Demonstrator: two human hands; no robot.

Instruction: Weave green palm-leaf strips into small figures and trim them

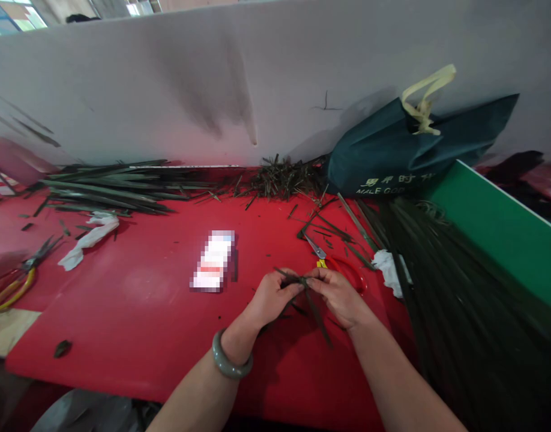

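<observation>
Thin dark green leaf strips [318, 318] cross between my two hands above the red table. My left hand [272, 298], with a grey-green bangle [231, 359] on its wrist, pinches them from the left. From the right, my right hand [341, 295] pinches the same strips near their crossing, its fingertips almost meeting the left ones. Loose ends hang down below the hands. Just behind my right hand lies a pair of red-handled scissors [321, 254], partly hidden by that hand.
A phone [213, 264] with a blurred screen lies left of centre. Leaf strips [122, 187] and short scraps [284, 179] line the back wall. To the right are long dark leaves [460, 312], crumpled tissue [392, 273], a dark bag [410, 156] and a green panel [496, 222]. More scissors [23, 273] lie far left.
</observation>
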